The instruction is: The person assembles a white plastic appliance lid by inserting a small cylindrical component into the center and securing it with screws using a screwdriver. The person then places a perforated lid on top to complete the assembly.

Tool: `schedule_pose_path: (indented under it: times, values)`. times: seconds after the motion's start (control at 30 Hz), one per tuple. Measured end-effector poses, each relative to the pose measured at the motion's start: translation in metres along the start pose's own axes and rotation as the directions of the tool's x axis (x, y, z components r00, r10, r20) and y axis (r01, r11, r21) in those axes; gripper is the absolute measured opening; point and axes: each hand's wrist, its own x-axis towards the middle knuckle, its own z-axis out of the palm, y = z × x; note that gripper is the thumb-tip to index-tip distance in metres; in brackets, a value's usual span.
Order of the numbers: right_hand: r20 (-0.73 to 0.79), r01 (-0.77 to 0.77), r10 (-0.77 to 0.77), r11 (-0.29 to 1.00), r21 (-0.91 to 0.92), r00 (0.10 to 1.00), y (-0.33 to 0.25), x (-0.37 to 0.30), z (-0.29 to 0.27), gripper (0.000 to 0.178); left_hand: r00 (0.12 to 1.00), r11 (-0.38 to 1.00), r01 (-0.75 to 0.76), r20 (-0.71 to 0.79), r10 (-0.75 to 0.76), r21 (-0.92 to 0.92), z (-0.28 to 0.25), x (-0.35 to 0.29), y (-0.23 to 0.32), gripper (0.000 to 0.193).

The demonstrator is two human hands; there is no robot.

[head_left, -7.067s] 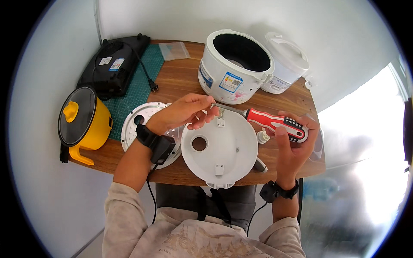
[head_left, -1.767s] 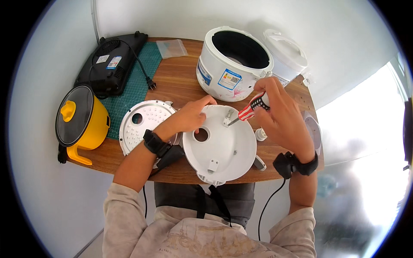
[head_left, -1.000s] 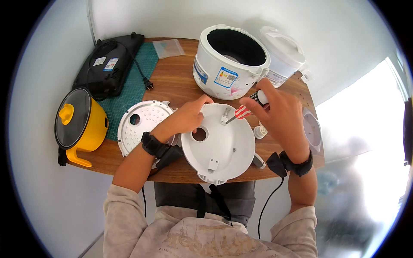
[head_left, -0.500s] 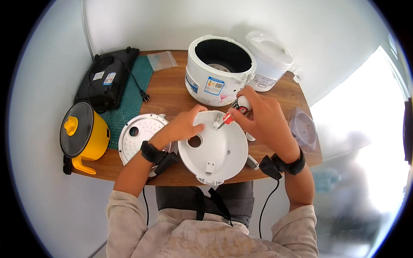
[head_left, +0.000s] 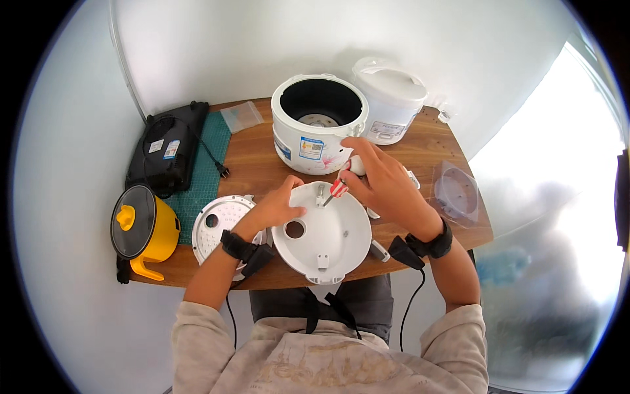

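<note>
Wood-grain desk. Left edge: green cutting mat, black appliance overlapping it at far corner, yellow lidded pot near corner. Far edge: clear bag, open white rice cooker, lidded white cooker rightmost. Near edge: perforated metal plate, round white lid shell, grey handle. Right edge: clear plastic container.

Bright; panel off worktop right edge blown out. Soft shadow on back wall. Fisheye bend, black corners.

Illegible labels mark the open cooker at twelve o'clock, the lidded cooker at one and the black appliance at ten.
</note>
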Motion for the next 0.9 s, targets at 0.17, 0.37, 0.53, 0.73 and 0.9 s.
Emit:
schedule_pose_path:
  times: [0.17, 0.37, 0.53, 0.73, 0.9]
  values:
    - [0.023, -0.017, 0.019, 0.996, -0.088, 1.000, 0.017, 0.001, 0.003, 0.029, 0.993, 0.965, 0.117, -0.003, -0.121, -0.234, 0.004, -0.013, 0.034, 0.072]
    - [0.079, 0.035, -0.041, 0.996, 0.078, 0.996, 0.019, 0.000, -0.006, 0.040, 0.987, 0.989, -0.052, -0.160, 0.030, -0.135, 0.018, -0.010, 0.008, 0.072]
    - [0.179, -0.072, 0.102, 0.984, -0.165, 0.979, 0.012, 0.008, -0.017, 0.036, 0.990, 0.997, 0.027, -0.138, -0.037, -0.073, 0.015, -0.011, 0.021, 0.078]
    - [0.141, -0.173, 0.258, 0.882, -0.438, 0.956, -0.005, 0.022, -0.009, 0.039, 0.987, 0.998, 0.006, -0.159, -0.017, -0.065, 0.018, -0.015, 0.024, 0.081]
    - [0.100, 0.039, -0.033, 0.997, -0.063, 0.994, 0.019, 0.017, 0.001, 0.033, 0.989, 0.996, 0.064, -0.129, -0.072, -0.063, 0.017, -0.014, 0.028, 0.079]
